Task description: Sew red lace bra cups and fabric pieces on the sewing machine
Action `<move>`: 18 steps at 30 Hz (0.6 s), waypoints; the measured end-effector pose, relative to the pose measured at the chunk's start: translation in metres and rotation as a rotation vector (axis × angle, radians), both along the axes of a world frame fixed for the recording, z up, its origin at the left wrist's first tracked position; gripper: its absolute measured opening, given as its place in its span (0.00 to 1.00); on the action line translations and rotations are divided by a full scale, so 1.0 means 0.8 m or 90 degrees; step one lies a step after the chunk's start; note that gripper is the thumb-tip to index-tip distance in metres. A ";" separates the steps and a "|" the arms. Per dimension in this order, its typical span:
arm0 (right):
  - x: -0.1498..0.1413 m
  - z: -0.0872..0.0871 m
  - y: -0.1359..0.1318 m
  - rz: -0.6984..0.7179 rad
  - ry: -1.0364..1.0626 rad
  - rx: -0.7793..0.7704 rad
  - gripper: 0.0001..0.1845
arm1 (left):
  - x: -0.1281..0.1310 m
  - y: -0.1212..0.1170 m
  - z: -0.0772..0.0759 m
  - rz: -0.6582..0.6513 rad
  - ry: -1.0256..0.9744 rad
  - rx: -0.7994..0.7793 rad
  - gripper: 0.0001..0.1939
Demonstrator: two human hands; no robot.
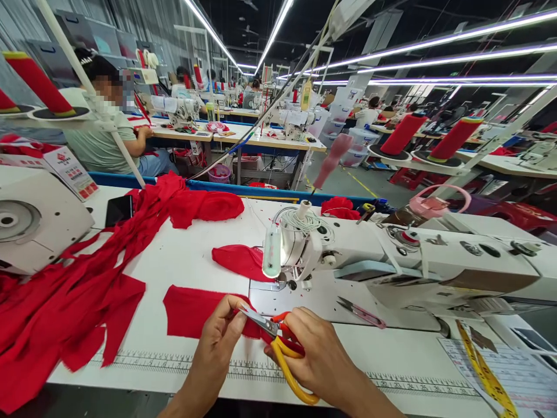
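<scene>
My right hand (319, 354) is closed around scissors (285, 348) with yellow and orange handles. Their blades point up and left, toward the fingertips of my left hand (221, 337). Thumb and forefinger of that left hand are pinched together at the blade tips; what lies between them is too small to make out. Behind both hands a flat red fabric piece (187, 310) lies on the white table. Another red piece (239, 261) lies beside the sewing machine's needle area (282, 278), part of it hidden behind the machine's lamp.
A long heap of red fabric (104, 273) covers the table's left. Thread snips (361, 312) lie on the sewing machine (413, 249) bed. A yellow tape measure (485, 366) rests on papers at right. A black phone (119, 210) lies behind the heap. A co-worker (108, 116) sits ahead left.
</scene>
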State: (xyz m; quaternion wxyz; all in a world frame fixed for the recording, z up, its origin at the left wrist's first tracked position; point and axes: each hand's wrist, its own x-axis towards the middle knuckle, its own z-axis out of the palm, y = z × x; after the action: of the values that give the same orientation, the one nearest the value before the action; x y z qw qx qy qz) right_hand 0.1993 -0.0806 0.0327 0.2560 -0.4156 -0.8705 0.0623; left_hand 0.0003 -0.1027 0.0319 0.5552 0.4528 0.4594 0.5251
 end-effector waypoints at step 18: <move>0.017 0.003 -0.026 -0.110 -0.095 0.209 0.16 | 0.013 -0.007 -0.006 0.101 0.121 -0.049 0.17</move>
State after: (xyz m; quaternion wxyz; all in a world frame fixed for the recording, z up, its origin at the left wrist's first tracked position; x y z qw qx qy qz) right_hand 0.2127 -0.1014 0.0354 0.2597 -0.4447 -0.8468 -0.1333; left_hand 0.0105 -0.1087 0.0270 0.4827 0.4413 0.5642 0.5039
